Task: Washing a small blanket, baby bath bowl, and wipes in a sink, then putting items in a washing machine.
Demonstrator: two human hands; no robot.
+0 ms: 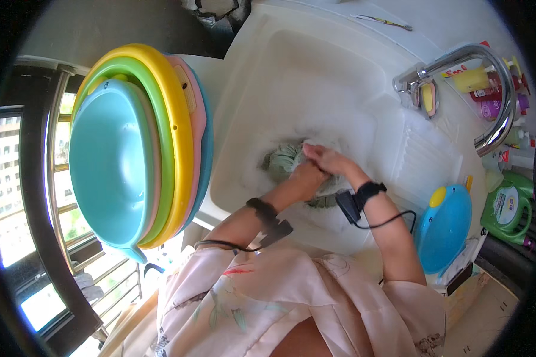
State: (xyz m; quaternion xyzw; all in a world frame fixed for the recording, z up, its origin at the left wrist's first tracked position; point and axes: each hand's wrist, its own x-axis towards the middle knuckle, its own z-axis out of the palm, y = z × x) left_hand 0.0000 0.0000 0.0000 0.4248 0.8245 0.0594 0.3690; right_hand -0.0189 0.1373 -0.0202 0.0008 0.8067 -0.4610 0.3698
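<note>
A grey-green cloth [283,159] lies bunched in cloudy, sudsy water in the white sink [232,128]. Darker folds of fabric [323,201] show below my wrists. Over the bunch my two hands come together and partly overlap. My left hand [308,179] is closed against the cloth, with most of its fingers hidden under the other hand. Across it reaches my right hand [328,159], its fingers curled together at the edge of the cloth. Each wrist wears a black strap with a small device and cable.
Nested colourful basins [110,160] stand upright left of the sink. A chrome faucet [506,113] arches over its right side, near a sponge [428,100]. A blue basin [445,229], a green detergent jug [509,205] and several bottles line the right. A toothbrush [384,22] lies behind.
</note>
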